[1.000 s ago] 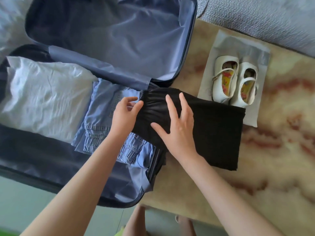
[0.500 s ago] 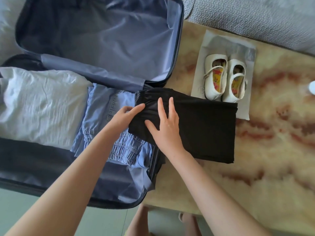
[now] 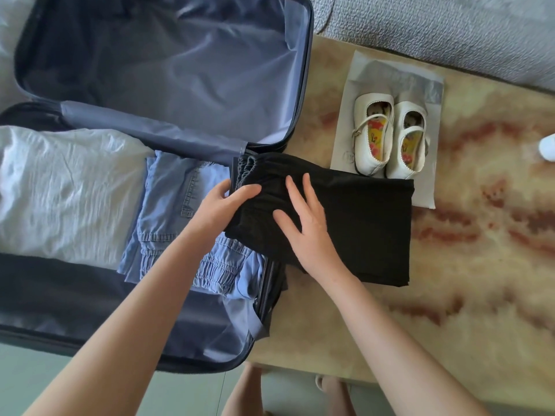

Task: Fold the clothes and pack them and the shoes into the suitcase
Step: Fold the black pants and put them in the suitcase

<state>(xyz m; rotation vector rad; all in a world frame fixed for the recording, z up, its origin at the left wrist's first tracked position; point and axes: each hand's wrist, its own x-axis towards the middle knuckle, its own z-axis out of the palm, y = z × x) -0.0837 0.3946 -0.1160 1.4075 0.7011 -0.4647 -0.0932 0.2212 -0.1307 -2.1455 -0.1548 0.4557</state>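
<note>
An open dark blue suitcase [image 3: 300, 94] lies at the left. A folded white garment [image 3: 66, 190] and folded light blue trousers [image 3: 168, 205] rest in its near half. A folded black garment [image 3: 369, 223] lies across the suitcase's right rim and the table. My left hand [image 3: 222, 205] pinches the black garment's left edge by the elastic waistband, thumb on top. My right hand [image 3: 309, 229] lies flat on the garment with fingers spread. A pair of white shoes [image 3: 390, 136] stands on a grey bag [image 3: 390, 76] just beyond the black garment.
The marble-patterned table [image 3: 480, 280] stretches to the right. A grey textured sofa [image 3: 450, 31] runs along the back. A white object [image 3: 547, 147] shows at the right edge. My legs and feet [image 3: 246, 394] are visible below the table's near edge.
The black garment has slid a little left over the suitcase rim with both hands on it. My left thumb has closed further over its edge. The camera view has shifted slightly.
</note>
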